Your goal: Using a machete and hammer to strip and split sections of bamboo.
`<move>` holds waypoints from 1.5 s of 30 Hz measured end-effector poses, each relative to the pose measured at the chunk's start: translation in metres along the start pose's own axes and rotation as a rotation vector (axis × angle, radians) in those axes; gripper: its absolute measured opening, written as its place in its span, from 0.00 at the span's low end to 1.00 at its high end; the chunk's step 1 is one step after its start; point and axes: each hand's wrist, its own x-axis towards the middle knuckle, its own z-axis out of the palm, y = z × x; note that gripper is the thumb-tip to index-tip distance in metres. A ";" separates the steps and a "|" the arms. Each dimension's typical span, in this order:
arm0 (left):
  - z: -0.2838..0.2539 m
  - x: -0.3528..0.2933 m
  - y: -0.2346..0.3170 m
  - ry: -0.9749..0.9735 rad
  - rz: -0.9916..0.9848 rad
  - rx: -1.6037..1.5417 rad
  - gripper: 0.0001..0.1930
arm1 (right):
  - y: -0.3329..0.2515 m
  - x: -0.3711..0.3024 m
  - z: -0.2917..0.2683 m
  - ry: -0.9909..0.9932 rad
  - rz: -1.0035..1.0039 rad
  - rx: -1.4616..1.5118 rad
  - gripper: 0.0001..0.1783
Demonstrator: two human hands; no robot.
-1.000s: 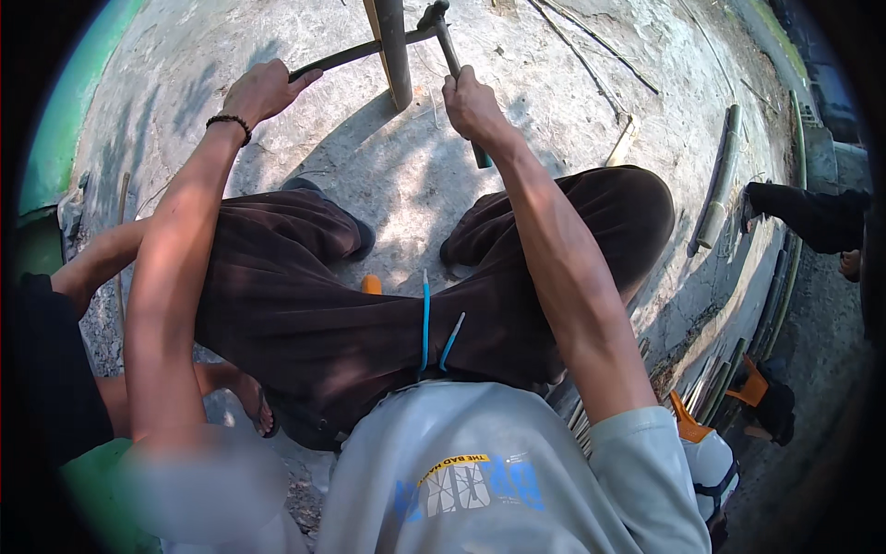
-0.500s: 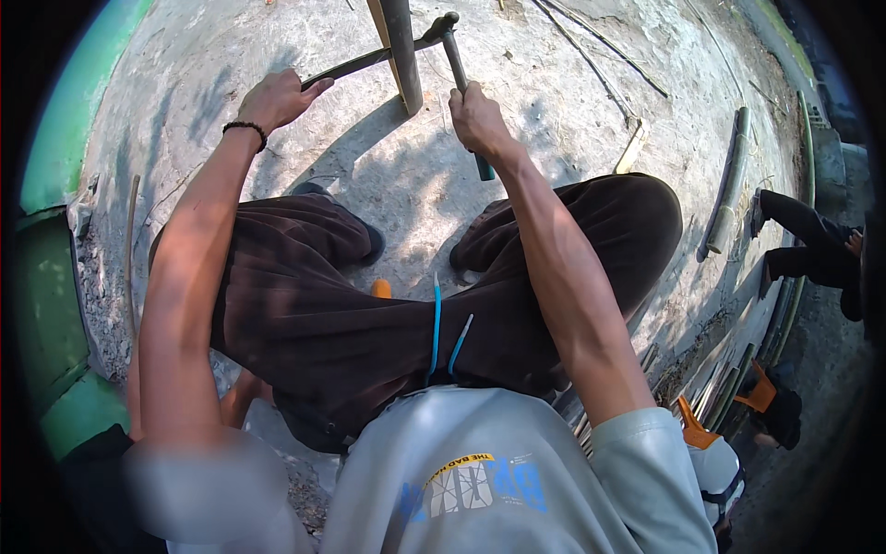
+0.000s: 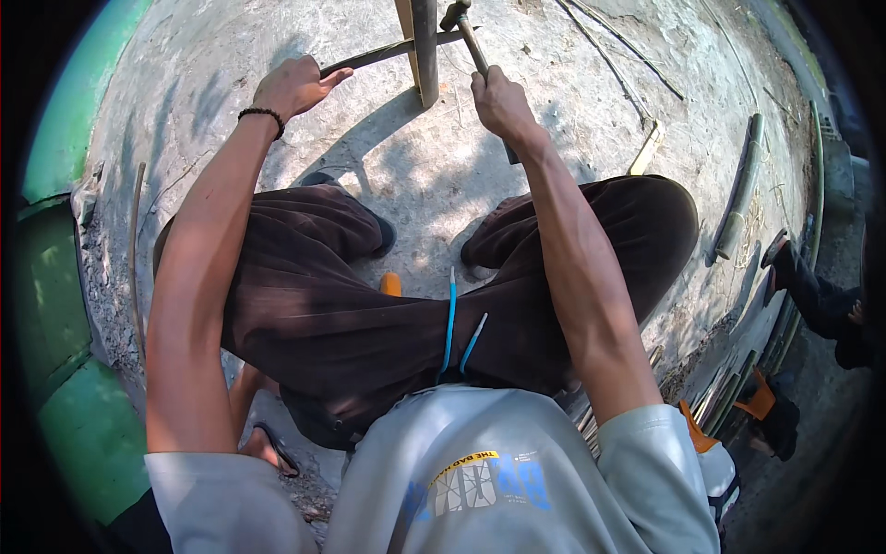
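My left hand [image 3: 295, 88] is closed round the handle end of a long dark machete [image 3: 374, 57], with the thumb stretched along it. The blade runs to the right across an upright bamboo pole [image 3: 425, 60], whose left side shows a pale split face. Whether the blade sits in the split or behind the pole is hard to tell. My right hand [image 3: 504, 103] grips a hammer [image 3: 473, 46] by its handle. The hammer's head is just right of the pole, above the blade's far end, and its handle overlaps that end.
Thin bamboo strips [image 3: 614, 55] lie at the far right, and a thick bamboo length [image 3: 741, 189] nearer. More poles are piled at lower right beside an orange-handled tool [image 3: 757, 397]. A person's dark-clothed leg [image 3: 808, 286] is at right; a sandalled foot [image 3: 268, 452] at lower left.
The hammer's head has come away from the blade's far end and now shows beyond it. My view has shifted slightly; my left hand still holds the machete across the pole.
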 end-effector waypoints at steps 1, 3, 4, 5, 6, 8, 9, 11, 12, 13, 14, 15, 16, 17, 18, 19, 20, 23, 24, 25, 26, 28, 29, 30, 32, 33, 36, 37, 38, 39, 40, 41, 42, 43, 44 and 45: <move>0.000 -0.001 0.005 -0.028 -0.029 -0.013 0.43 | -0.003 -0.001 -0.002 -0.033 0.013 0.008 0.24; -0.003 -0.003 0.009 -0.084 -0.055 -0.036 0.42 | -0.013 0.002 -0.017 0.046 0.120 0.134 0.25; 0.002 -0.001 0.006 -0.066 -0.070 -0.031 0.42 | -0.021 0.004 -0.025 0.191 0.030 0.105 0.24; 0.007 -0.001 0.001 0.015 -0.029 -0.044 0.43 | -0.030 0.006 -0.033 0.277 -0.065 0.200 0.23; 0.011 -0.005 -0.004 0.092 0.009 -0.056 0.44 | -0.043 0.004 -0.044 0.359 -0.158 0.298 0.21; 0.015 -0.010 -0.005 0.119 -0.005 -0.071 0.43 | -0.078 -0.017 -0.071 0.263 0.025 0.433 0.27; 0.013 -0.008 0.001 0.161 -0.001 -0.086 0.43 | -0.069 -0.016 -0.063 0.333 -0.035 0.436 0.21; 0.011 -0.009 0.006 0.104 -0.012 -0.094 0.42 | -0.041 -0.021 -0.031 0.304 -0.059 0.320 0.15; 0.008 -0.009 0.006 0.051 -0.031 -0.096 0.42 | -0.014 -0.018 -0.007 0.126 -0.052 0.181 0.17; 0.011 -0.008 0.005 0.070 -0.015 -0.063 0.42 | 0.024 -0.014 0.022 0.046 -0.088 0.023 0.18; 0.017 -0.014 -0.002 -0.016 -0.051 -0.003 0.42 | 0.011 -0.019 0.027 -0.032 0.048 0.068 0.18; 0.017 -0.009 0.002 -0.018 -0.052 0.005 0.42 | 0.012 -0.014 0.022 0.054 -0.016 0.067 0.18; 0.020 -0.018 0.010 -0.054 -0.062 0.011 0.42 | 0.005 -0.024 0.018 0.108 -0.066 0.071 0.19; 0.012 -0.011 0.010 -0.065 -0.043 -0.013 0.42 | -0.001 -0.019 0.009 0.120 -0.010 0.157 0.19; 0.011 -0.013 0.009 -0.058 -0.058 -0.005 0.41 | -0.027 -0.018 -0.012 0.124 0.061 0.245 0.18; 0.015 -0.012 0.003 0.008 -0.030 0.010 0.40 | -0.046 -0.020 -0.025 0.195 0.019 0.376 0.18; 0.017 -0.015 0.001 0.082 0.007 0.014 0.40 | -0.063 -0.024 -0.046 0.285 -0.061 0.406 0.17; 0.009 -0.011 0.012 -0.037 -0.013 -0.007 0.40 | -0.048 -0.030 -0.034 0.428 -0.137 0.446 0.15; 0.004 -0.011 0.012 -0.027 -0.011 -0.003 0.40 | -0.040 -0.033 -0.019 0.287 0.008 0.371 0.17; 0.002 -0.013 0.013 -0.049 -0.015 -0.009 0.40 | -0.012 -0.035 0.009 0.127 0.062 0.232 0.19; 0.005 -0.013 0.014 -0.072 -0.017 -0.019 0.40 | 0.011 -0.032 0.028 -0.034 0.120 0.088 0.20; 0.023 -0.024 0.006 0.045 0.001 0.031 0.40 | 0.003 -0.026 0.025 -0.045 0.109 0.112 0.22; 0.018 -0.012 0.007 0.016 -0.008 0.010 0.40 | 0.003 -0.023 0.020 -0.063 0.126 0.123 0.24; 0.013 -0.014 0.014 -0.042 -0.015 -0.016 0.40 | -0.009 -0.023 0.005 -0.022 0.164 0.169 0.22; 0.015 -0.017 0.010 0.007 -0.026 -0.005 0.39 | -0.040 -0.025 -0.022 0.108 0.100 0.315 0.19; 0.014 -0.016 0.008 -0.007 -0.028 -0.008 0.39 | -0.054 -0.025 -0.035 0.194 0.065 0.390 0.18; 0.010 -0.014 0.011 -0.061 -0.030 -0.026 0.39 | -0.046 -0.027 -0.033 0.320 0.037 0.509 0.18; 0.005 -0.011 0.014 -0.090 -0.037 -0.038 0.40 | -0.024 -0.028 -0.011 0.199 0.042 0.307 0.18; 0.009 -0.012 0.013 -0.078 -0.048 -0.041 0.40 | -0.005 -0.028 0.009 0.081 0.044 0.104 0.18; 0.013 -0.018 0.010 -0.070 -0.053 -0.032 0.40 | 0.001 -0.034 0.024 -0.007 0.076 0.069 0.19; 0.017 -0.015 0.009 -0.048 -0.050 -0.025 0.40 | 0.008 -0.034 0.035 -0.080 0.107 0.028 0.19; 0.026 -0.009 0.004 -0.022 -0.012 0.013 0.39 | 0.025 -0.023 0.044 -0.026 -0.032 0.042 0.18; 0.024 -0.008 0.008 -0.080 -0.030 0.009 0.39 | 0.016 -0.019 0.034 -0.034 -0.045 0.044 0.18; 0.025 -0.017 0.007 -0.036 -0.050 -0.019 0.39 | -0.010 -0.026 0.013 0.012 0.021 0.137 0.18; 0.023 -0.017 0.010 0.023 -0.054 -0.049 0.39 | -0.030 -0.029 -0.010 0.078 0.093 0.219 0.18; 0.019 -0.016 0.013 0.030 -0.025 -0.042 0.39 | -0.039 -0.025 -0.024 0.174 0.062 0.319 0.18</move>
